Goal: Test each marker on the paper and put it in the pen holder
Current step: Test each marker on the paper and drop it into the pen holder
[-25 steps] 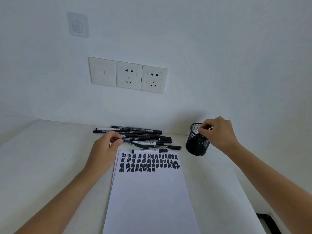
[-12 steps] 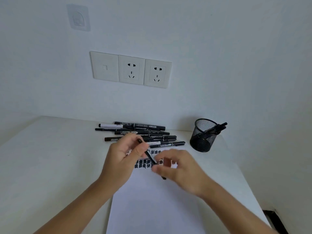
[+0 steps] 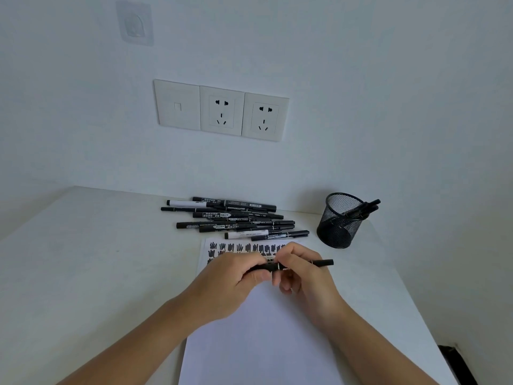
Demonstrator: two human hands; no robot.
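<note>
While both grips are clamped on it, the marker point(image 3: 323, 263) lies level at the centre of the frame, long axis left to right, held just above the upper part of the paper point(image 3: 263, 343). Left grip point(image 3: 230, 279): fingers curled round the left half of the barrel. Right grip point(image 3: 305, 276): thumb and fingers pinching the right half; a short black end sticks out past it to the right. A thin pale ring shows on the barrel in the gap between the grips. Judgement: that is the cap seam and the step in hand is uncapping, so the pull must run straight along the barrel axis, grips parting left and right. Which end holds the tip I cannot tell.

Marker: slim, round, smooth black plastic. Paper: white matt sheet, flat on the table point(image 3: 83, 259), rows of black test scribbles point(image 3: 238, 248) along its top edge, lower part unmarked.

Pen holder point(image 3: 337, 232): round black wire-mesh cup, up and right of the right grip, so that grip is the nearer one for the drop. A few held markers point(image 3: 363, 209) lean over its right rim. Loose pile point(image 3: 236, 218) lies just beyond the paper's top edge, barrels roughly parallel, mostly black, two with white bodies. Table white, matt. Wall sockets point(image 3: 222, 111) sit above the pile, upper centre.
</note>
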